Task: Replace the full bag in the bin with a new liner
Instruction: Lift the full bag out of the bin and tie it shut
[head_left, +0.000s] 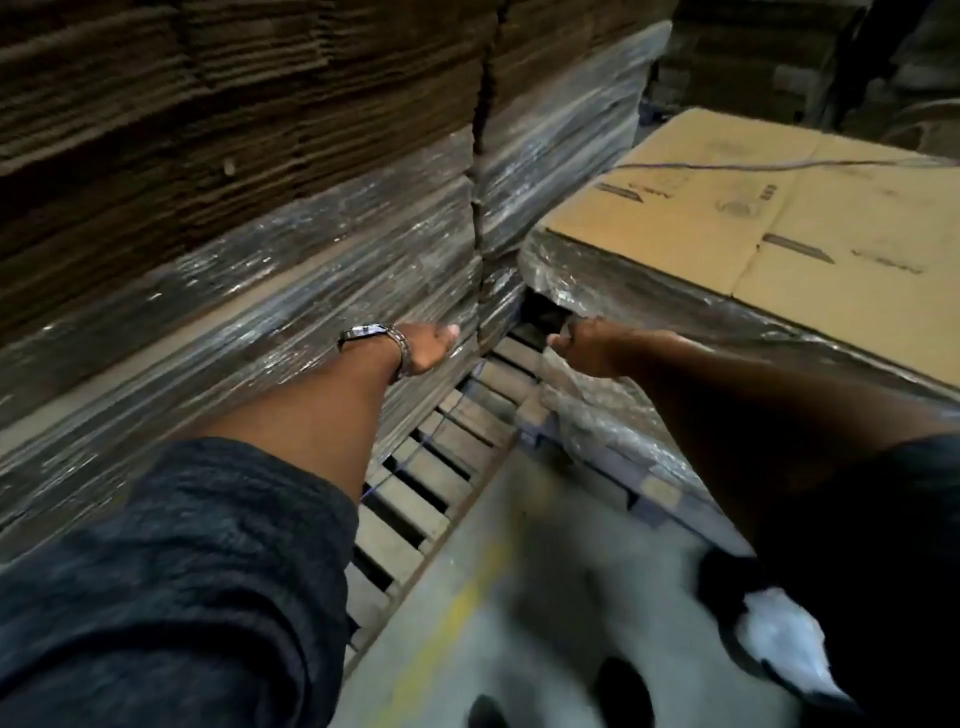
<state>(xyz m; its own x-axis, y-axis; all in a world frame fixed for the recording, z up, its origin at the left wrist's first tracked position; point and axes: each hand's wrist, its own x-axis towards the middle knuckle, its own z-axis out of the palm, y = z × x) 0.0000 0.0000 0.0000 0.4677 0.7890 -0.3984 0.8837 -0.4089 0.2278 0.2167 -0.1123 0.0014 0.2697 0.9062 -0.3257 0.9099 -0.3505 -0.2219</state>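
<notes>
Arms are being stretched toward the dark gap at frame centre. Left hand (427, 349), with a wristwatch (370, 333), is being laid against the wrapped stack of flattened cardboard (249, 249) filling the left; its fingers are hidden, so its grip cannot be told. Right hand (589, 345) is being curled, seemingly pinching clear plastic film (558, 374) beside the lower wrapped stack (779, 208) at right. Neither bin nor liner is being shown. Wooden pallet (415, 493) slats are being seen below.
</notes>
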